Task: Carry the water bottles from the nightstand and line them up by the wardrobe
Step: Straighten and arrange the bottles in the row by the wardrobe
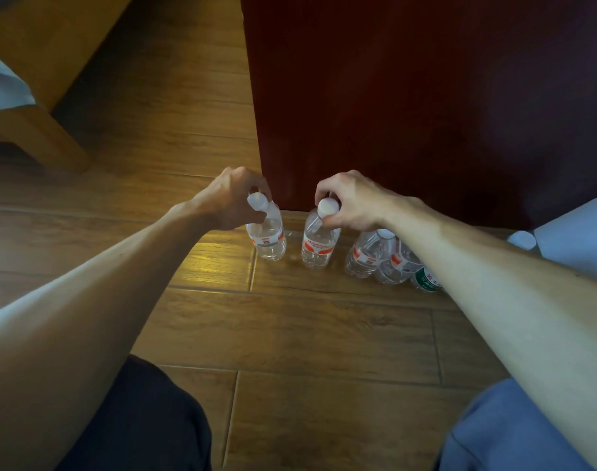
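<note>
Two clear water bottles with red-and-white labels and white caps stand on the wooden floor in front of the dark red wardrobe (409, 107). My left hand (229, 202) grips the neck of the left bottle (269, 237) just under its cap. My right hand (354, 203) pinches the neck of the second bottle (319, 248). To the right, partly under my right forearm, stand two more red-labelled bottles (365, 254) (397, 266) and one with a green label (426, 283), close together.
A wooden bed frame (42, 96) with a pale sheet fills the upper left. Pale blue fabric (575, 239) lies at the right beside the wardrobe. My dark-trousered knee (137, 419) is at the bottom left and blue cloth (501, 433) at the bottom right.
</note>
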Demonstrator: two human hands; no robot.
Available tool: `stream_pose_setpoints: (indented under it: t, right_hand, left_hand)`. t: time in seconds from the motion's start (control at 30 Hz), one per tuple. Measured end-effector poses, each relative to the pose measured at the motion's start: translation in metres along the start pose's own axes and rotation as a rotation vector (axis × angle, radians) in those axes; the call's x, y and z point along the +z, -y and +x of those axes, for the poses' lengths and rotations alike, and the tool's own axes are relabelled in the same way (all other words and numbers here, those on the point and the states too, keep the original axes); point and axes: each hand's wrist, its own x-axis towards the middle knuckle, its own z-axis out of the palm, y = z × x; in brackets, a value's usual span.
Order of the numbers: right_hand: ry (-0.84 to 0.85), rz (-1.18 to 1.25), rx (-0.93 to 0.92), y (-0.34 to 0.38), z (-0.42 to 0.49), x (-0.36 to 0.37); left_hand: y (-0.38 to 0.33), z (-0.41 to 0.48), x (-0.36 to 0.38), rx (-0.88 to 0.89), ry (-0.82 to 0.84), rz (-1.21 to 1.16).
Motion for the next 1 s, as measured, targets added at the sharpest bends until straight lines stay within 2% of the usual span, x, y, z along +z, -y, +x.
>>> stream_pose_setpoints:
  t: [0.53,0.73,1.0]
  right_hand:
    - [-0.085,0.023,-0.107,0.018,0.015,0.007]
    - [-0.153,0.089,-0.091,0.016,0.014,0.004]
    - [-0.12,0.109,-0.044,0.014,0.016,0.001]
  left_hand:
    - [0.0,-0.001,0.006,0.067,-0.027,0.004]
    - [0.0,0.0,0.005,0.062,-0.056,-0.027]
    - [0.0,0.007,0.005,0.051,-0.047,-0.021]
